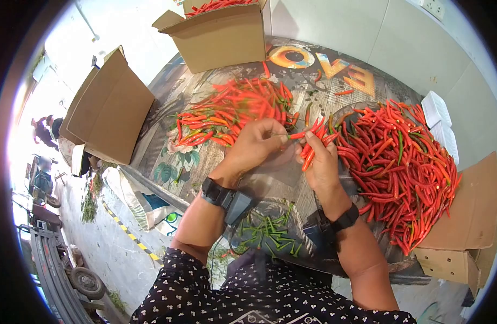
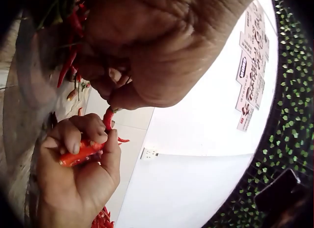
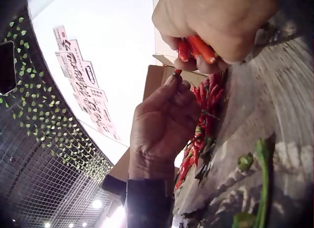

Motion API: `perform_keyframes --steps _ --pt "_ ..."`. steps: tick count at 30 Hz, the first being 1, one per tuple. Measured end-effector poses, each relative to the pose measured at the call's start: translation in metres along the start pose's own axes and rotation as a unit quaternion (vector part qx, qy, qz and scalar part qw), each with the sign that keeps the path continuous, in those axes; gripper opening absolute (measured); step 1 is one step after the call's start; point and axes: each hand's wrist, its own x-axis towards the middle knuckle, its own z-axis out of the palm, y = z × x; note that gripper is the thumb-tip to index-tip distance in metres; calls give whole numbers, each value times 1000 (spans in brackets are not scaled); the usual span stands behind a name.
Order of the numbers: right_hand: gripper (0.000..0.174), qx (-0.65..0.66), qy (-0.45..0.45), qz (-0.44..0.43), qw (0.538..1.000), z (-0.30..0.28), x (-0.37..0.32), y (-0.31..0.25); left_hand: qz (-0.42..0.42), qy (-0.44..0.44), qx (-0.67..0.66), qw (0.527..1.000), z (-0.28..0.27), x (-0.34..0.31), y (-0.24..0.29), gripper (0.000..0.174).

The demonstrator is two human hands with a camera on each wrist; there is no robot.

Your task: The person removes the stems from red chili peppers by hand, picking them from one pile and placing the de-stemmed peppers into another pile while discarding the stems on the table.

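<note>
Over the middle of the table, my left hand (image 1: pixel 252 144) pinches the green stem end of a red chili pepper (image 2: pixel 108 119) between thumb and finger. The other end of that chili is between the thumb and fingers of my right hand (image 1: pixel 320 166), which also grips several more red chilies (image 3: pixel 201 49) in its curled fingers. Beyond the left hand lies a loose pile of chilies with stems (image 1: pixel 210 120). To the right of my right hand, a larger heap of red chilies (image 1: pixel 394 167) spreads over the table. Green stems (image 1: pixel 270 232) lie scattered near my body.
At the back, a cardboard box (image 1: pixel 221 40) holds more chilies. Another carton (image 1: pixel 110 108) stands at the left edge, and open cardboard (image 1: pixel 464 216) lies at the right. White foam trays (image 1: pixel 440 121) lean by the wall. A white sack (image 1: pixel 132 197) is on the floor.
</note>
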Motion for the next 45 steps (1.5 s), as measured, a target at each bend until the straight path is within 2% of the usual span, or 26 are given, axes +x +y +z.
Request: perform_keyframes --steps 12,19,25,27,29,33,34,36,37,39,41,43,45 --pt "10 59 -5 10 998 -3 2 2 -13 7 -55 998 4 -1 3 6" --pt "10 67 -8 26 997 -1 0 2 -8 -15 -115 993 4 0 -1 7" --pt "14 127 -11 72 989 -6 2 2 -18 -52 -177 983 5 -1 -2 6" --pt "12 90 20 36 995 -4 2 -2 -27 -50 -188 981 5 -1 0 6" --pt "9 40 31 4 999 -4 3 2 -43 -33 -70 996 4 -1 1 7" --pt "5 -103 62 -70 990 6 0 2 -43 -16 -75 996 6 0 2 9" --pt "5 -104 62 -70 990 6 0 3 -49 -15 -73 996 6 0 2 8" --pt "6 -207 58 -97 972 4 0 4 -54 -14 -71 996 6 -1 2 7" --pt "6 -207 58 -97 972 3 0 4 -58 -4 -38 998 6 0 1 7" --pt "9 -325 51 -140 934 0 0 6 -62 5 -4 998 6 0 -2 7" --pt "8 -331 45 -161 929 4 -1 7 -5 29 62 998 5 1 -8 8" --pt "8 -337 40 -181 923 4 -2 8 8 31 85 996 4 1 -8 7" --pt "8 -258 46 -126 957 2 -1 7 20 34 108 993 2 0 -7 6"
